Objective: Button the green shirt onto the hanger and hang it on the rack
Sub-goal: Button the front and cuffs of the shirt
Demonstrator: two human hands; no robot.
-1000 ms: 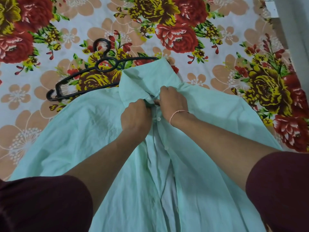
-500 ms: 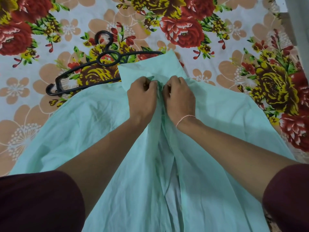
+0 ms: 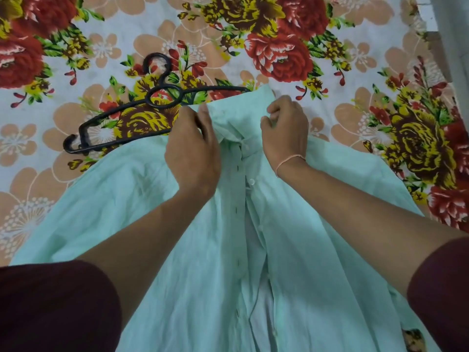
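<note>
The green shirt lies spread front-up across a floral bedsheet, its collar end pointing away from the person and its hem running down out of view at the bottom. The left hand grips the left side of the collar, fingers closed around bunched cloth near the neck. The right hand is curled over the right side of the collar, pinching fabric between thumb and fingers, with a thin pink thread band on its wrist. Between the two hands the placket runs down the middle: a row of buttonholes shows on the left strip, and one white button sits just beside the right wrist, undone, the front gaping open lower down to show paler lining. The black hanger lies flat on the sheet to the upper left, its hook pointing away and one arm tucked under the collar edge of the shirt, the other arm lying bare on the sheet. Dark maroon sleeves frame both lower corners.
</note>
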